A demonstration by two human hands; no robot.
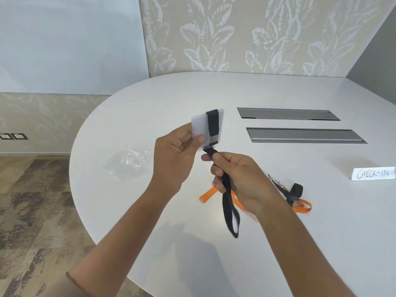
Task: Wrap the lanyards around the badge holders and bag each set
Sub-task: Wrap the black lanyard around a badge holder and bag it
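My left hand [177, 155] pinches a white badge holder [200, 126] above the table, thumb on its face. A black lanyard [213, 125] runs once over the holder's top edge and down its front to a metal clip. My right hand [233, 179] grips the same lanyard just below the clip, and its free loop [230, 215] hangs down under the hand. On the table behind my right hand lie an orange lanyard [206, 195] and a second black lanyard [294, 190] crossing an orange one. Clear plastic bags [126, 161] lie to the left.
The round white table [150, 211] has two grey recessed cable trays [287, 114] at the back right. A white card reading CHECK-IN [372, 173] stands at the right. The table's curved edge drops to carpet on the left.
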